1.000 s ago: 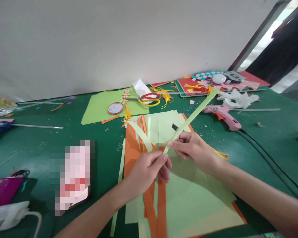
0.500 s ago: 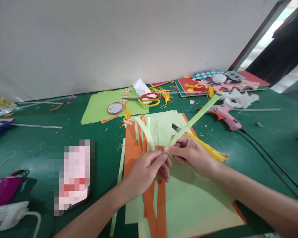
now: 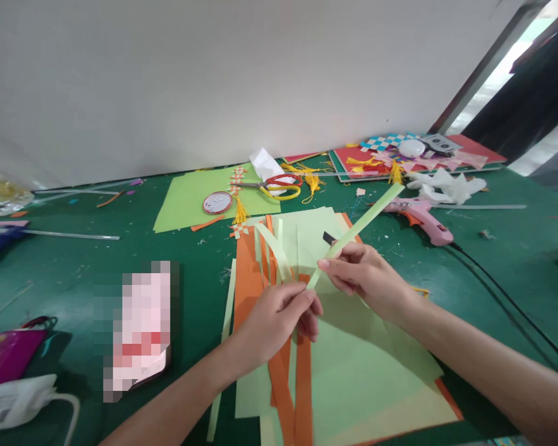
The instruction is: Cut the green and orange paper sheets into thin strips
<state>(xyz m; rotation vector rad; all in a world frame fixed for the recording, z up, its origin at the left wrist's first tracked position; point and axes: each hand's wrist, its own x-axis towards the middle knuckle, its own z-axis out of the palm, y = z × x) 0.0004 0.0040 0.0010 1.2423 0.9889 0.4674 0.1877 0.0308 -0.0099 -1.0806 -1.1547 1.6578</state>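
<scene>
Two bare hands meet above a pile of coloured paper on a green worktop (image 3: pixel 497 254), seen from the wearer's own viewpoint. The left hand (image 3: pixel 279 316) pinches the near end of a pale green paper strip (image 3: pixel 367 220) between thumb and fingers. The right hand (image 3: pixel 367 272), just to the right, grips the same strip a little farther along, thumb on top. From there the strip slants up to the far right, its free end in the air. A second pale strip (image 3: pixel 281 263) curves from the left hand toward the far left, near a small orange-and-white woven piece (image 3: pixel 240 231).

Beneath the hands lie pale green sheets (image 3: pixel 381 371), overlapping orange sheets (image 3: pixel 246 266), with loose orange strips (image 3: pixel 303 384) at the near side. A dark blade (image 3: pixel 328 237) peeks out just beyond the right hand; the rest is hidden.

Farther off, scissors (image 3: pixel 283 187) with red and yellow handles rest beside a round dish (image 3: pixel 217 202) on brighter green paper (image 3: pixel 179 198). To the right is a pink glue gun (image 3: pixel 425 223); to the left, a pixelated pinkish rectangle (image 3: pixel 142 322). A white plug (image 3: pixel 18 402) sits at the near left.
</scene>
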